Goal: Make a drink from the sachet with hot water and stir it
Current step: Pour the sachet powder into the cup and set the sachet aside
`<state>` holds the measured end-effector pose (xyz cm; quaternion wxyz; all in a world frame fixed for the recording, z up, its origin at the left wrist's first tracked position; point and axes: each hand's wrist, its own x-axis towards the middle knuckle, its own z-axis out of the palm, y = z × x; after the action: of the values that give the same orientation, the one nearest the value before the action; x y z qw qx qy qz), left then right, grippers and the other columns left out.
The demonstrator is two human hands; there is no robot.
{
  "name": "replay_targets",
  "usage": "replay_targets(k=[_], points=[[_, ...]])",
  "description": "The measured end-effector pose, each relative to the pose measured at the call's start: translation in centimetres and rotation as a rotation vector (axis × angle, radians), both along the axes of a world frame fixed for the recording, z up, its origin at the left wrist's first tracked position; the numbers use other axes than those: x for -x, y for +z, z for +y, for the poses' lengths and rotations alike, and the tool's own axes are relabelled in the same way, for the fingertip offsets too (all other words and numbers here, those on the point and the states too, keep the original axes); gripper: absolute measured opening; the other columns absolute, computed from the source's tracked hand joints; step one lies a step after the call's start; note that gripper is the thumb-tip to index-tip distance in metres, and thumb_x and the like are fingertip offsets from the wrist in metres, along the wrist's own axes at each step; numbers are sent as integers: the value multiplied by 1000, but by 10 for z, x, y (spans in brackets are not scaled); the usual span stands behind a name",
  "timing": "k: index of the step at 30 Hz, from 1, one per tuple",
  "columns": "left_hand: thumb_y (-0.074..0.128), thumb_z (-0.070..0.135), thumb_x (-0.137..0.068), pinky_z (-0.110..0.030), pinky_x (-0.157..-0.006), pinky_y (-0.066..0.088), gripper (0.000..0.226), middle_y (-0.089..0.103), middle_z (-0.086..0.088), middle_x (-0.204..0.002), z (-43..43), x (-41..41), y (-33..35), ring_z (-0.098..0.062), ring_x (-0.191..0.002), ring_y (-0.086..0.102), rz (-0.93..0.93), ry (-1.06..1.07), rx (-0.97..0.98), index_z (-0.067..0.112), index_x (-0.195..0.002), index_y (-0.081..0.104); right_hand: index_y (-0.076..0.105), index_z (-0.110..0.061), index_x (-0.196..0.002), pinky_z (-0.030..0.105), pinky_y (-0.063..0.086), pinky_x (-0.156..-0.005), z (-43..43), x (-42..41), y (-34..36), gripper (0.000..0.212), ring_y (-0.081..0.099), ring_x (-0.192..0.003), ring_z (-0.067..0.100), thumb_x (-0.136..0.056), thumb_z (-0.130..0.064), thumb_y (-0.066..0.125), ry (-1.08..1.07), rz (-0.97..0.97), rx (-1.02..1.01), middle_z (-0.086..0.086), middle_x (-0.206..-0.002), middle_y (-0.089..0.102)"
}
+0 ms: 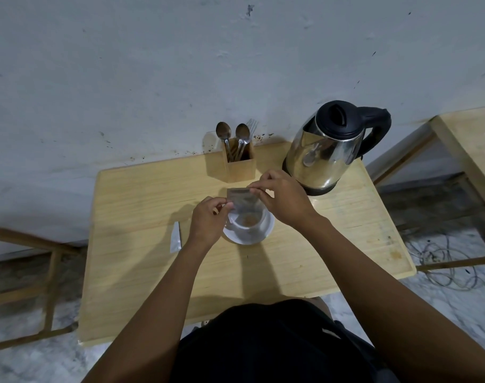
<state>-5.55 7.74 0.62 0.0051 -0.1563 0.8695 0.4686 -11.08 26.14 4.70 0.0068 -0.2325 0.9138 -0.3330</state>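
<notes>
Kettle (329, 150) right of cup (247, 226)

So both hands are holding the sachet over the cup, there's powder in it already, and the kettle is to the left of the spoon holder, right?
Not quite: the kettle stands to the right of the spoon holder, as the head view shows. The rest holds: the left hand and right hand hold the sachet over the cup, which already has brown powder in it.

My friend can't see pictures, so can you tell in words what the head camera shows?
Two hands hold an opened sachet over a white cup on a saucer, with brown powder already in the cup. Behind them on the wooden table stand a steel kettle and a wooden holder of spoons; a torn strip lies to the left.
</notes>
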Motion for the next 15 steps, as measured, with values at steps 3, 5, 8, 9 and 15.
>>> replay_targets(k=[3, 5, 8, 9, 15], points=[[65, 22, -87, -5, -57, 34, 9, 56, 8, -76, -1, 0, 2, -2, -65, 49, 7, 27, 21, 21, -85, 73, 77, -23, -103, 34, 48, -74, 3, 3, 1, 15, 49, -82, 8, -91, -24, 67, 1, -16, -17, -5, -91, 64], [64, 22, -88, -7, -57, 33, 10, 56, 7, -76, -2, -1, 3, -3, -65, 49, 13, 28, 40, 20, -88, 74, 76, -22, -102, 34, 48, -76, 5, 4, 3, 14, 49, -81, 7, -91, -23, 67, 15, -47, -38, -6, -94, 67], [64, 21, -88, -11, -59, 34, 14, 58, 1, -79, -4, -2, 2, -10, -69, 50, 18, 18, 74, 12, -92, 74, 77, -23, -97, 31, 51, -77, 4, 1, 5, 11, 59, -76, 9, -88, -22, 71, 23, -101, -26, -10, -91, 70], [64, 21, -88, -12, -59, 34, 14, 59, 0, -79, -4, -2, 2, -12, -69, 50, 19, 8, 84, 12, -92, 74, 77, -26, -95, 30, 50, -76, 3, 1, 4, 10, 59, -73, 7, -87, -25, 72, -3, -85, -26, -12, -89, 71], [62, 22, -89, -14, -61, 34, 16, 58, -1, -83, -3, -1, 2, -15, -77, 54, 9, -22, 113, 12, -95, 74, 78, -32, -91, 22, 34, -68, 5, 2, 8, 8, 50, -58, 2, -86, -34, 72, -108, -89, -77, -26, -67, 55]])
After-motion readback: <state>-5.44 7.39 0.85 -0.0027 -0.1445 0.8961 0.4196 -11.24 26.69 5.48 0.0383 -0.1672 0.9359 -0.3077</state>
